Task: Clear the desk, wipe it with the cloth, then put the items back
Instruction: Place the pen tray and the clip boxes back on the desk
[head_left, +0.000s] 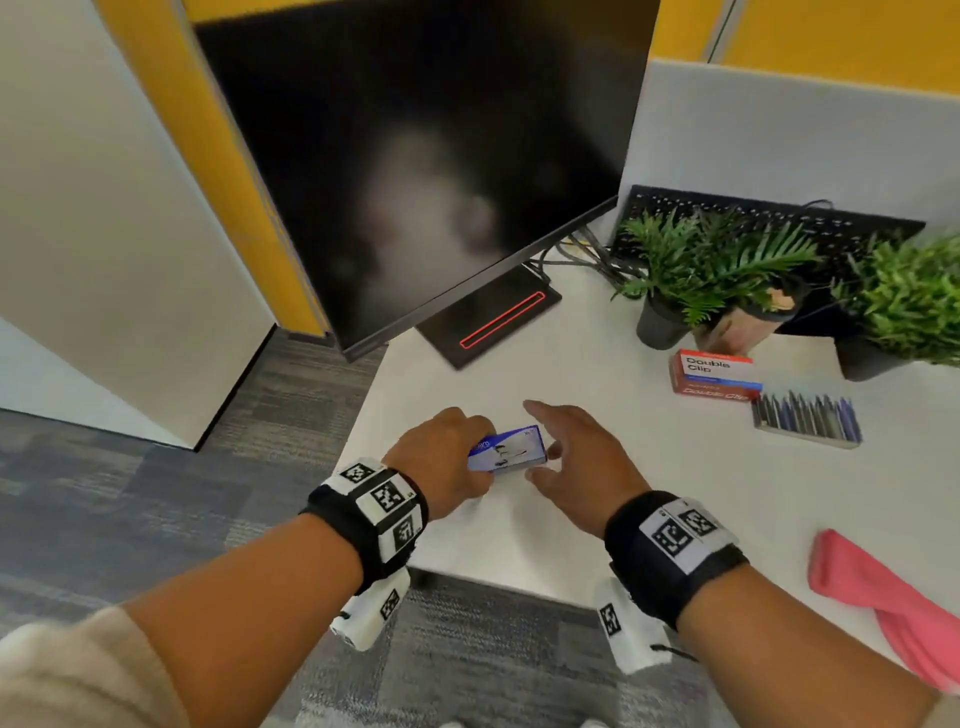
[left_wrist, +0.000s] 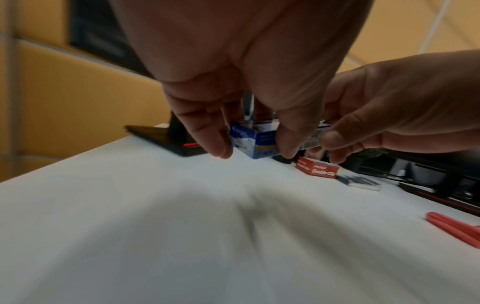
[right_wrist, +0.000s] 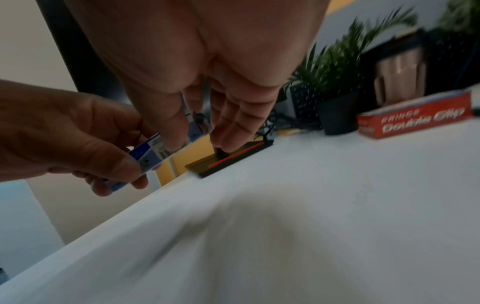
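Note:
A small blue and white box (head_left: 511, 448) hangs just above the white desk (head_left: 649, 499) near its left front corner. My left hand (head_left: 480, 453) grips its left end, thumb on the near side and fingers on the far side (left_wrist: 221, 142). My right hand (head_left: 548, 446) is at the box's right end with its fingers loosely stretched out; its thumb (right_wrist: 168, 131) touches the box (right_wrist: 148, 153). The pink cloth (head_left: 883, 597) lies folded on the desk at the right front, away from both hands.
A dark monitor (head_left: 426, 156) on a black base (head_left: 493, 317) stands behind the hands. At the back right are a red Double Clip box (head_left: 714, 376), a tray of pens (head_left: 808, 418), potted plants (head_left: 711, 265), a brown cup (head_left: 743, 325) and a keyboard (head_left: 769, 218) propped against the partition.

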